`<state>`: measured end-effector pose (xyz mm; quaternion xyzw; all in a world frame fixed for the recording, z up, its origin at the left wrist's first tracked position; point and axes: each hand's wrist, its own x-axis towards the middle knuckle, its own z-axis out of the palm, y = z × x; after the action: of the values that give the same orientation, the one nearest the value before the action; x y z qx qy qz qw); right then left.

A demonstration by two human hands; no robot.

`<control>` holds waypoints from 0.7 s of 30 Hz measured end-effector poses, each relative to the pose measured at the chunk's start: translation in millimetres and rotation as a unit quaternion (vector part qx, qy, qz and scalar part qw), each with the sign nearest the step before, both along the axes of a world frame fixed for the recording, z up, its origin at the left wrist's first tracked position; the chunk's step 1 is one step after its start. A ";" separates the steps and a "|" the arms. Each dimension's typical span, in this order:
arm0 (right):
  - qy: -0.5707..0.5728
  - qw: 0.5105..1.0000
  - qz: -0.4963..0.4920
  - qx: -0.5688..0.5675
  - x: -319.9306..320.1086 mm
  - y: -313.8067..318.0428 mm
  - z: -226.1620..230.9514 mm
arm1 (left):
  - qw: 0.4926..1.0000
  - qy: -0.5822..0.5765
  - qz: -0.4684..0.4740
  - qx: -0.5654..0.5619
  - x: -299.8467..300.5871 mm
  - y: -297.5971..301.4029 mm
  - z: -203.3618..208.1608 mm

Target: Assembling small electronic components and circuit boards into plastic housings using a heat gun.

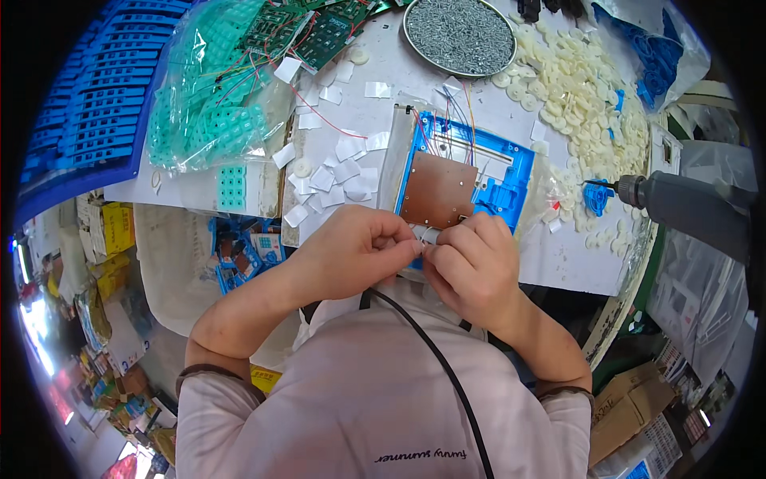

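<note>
A blue plastic housing [519, 172] lies on the table in front of me. A brown circuit board [439, 188] sits in its left part, and thin coloured wires [457, 108] run out at its top. At the housing's near edge my left hand [363, 243] and my right hand [476, 259] meet, both with fingers pinched together. Between the fingertips shows a small white piece [428, 235], mostly covered, so its kind is unclear. Which hand grips it, or whether both do, I cannot make out.
Small white paper squares [347, 170] lie left of the housing. Beyond are green circuit boards [323, 44], a bag of green rubber keypads [211, 104] and a round tray of screws [460, 36]. Cream plastic discs [582, 88] and an electric screwdriver [686, 203] are at right; blue parts [100, 88] stand left.
</note>
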<state>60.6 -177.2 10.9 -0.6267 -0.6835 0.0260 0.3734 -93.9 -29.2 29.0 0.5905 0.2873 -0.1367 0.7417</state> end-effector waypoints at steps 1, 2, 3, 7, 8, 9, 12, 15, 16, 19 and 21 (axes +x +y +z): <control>-0.002 1.000 0.005 -0.003 0.3 0.2 0.3 | 1.000 0.009 0.000 -0.013 0.2 1.5 -0.8; -0.004 1.000 0.011 -0.006 0.9 0.2 0.5 | 1.000 0.011 -0.001 -0.024 0.6 3.1 -1.0; -0.007 1.000 0.016 -0.010 1.1 0.4 0.8 | 0.999 0.014 -0.001 -0.035 1.2 4.9 -0.5; -0.023 1.000 0.009 -0.019 -1.1 -0.5 0.2 | 0.998 0.022 -0.018 -0.047 3.1 9.6 -0.6; -0.026 1.000 0.008 -0.015 -1.9 -1.0 -2.3 | 0.999 0.017 -0.015 -0.047 2.4 9.3 -1.3; -0.029 1.000 0.007 -0.010 -2.2 -1.0 -3.8 | 0.999 0.013 -0.011 -0.047 1.4 8.5 -2.5; -0.032 0.999 0.009 -0.006 -2.4 0.1 -4.8 | 1.000 0.006 -0.004 -0.027 -1.3 4.7 -5.0; -0.033 0.999 0.006 -0.018 -1.2 0.8 -2.9 | 0.999 -0.005 -0.019 0.028 -0.7 4.5 0.2; -0.030 0.999 0.008 -0.022 -0.7 0.7 -2.4 | 0.998 -0.010 -0.028 0.051 -0.3 4.4 2.1; -0.021 0.999 0.016 -0.027 0.0 0.8 -1.5 | 0.997 -0.014 -0.023 0.077 -1.9 0.1 0.1; -0.016 0.999 0.020 -0.023 -0.2 1.9 -1.6 | 0.985 -0.056 -0.017 0.161 -0.8 -3.3 0.7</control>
<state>60.4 -175.3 9.3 -0.6214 -0.7010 0.0393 0.3478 -94.7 -32.5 29.7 0.7138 0.2538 -0.0676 0.6492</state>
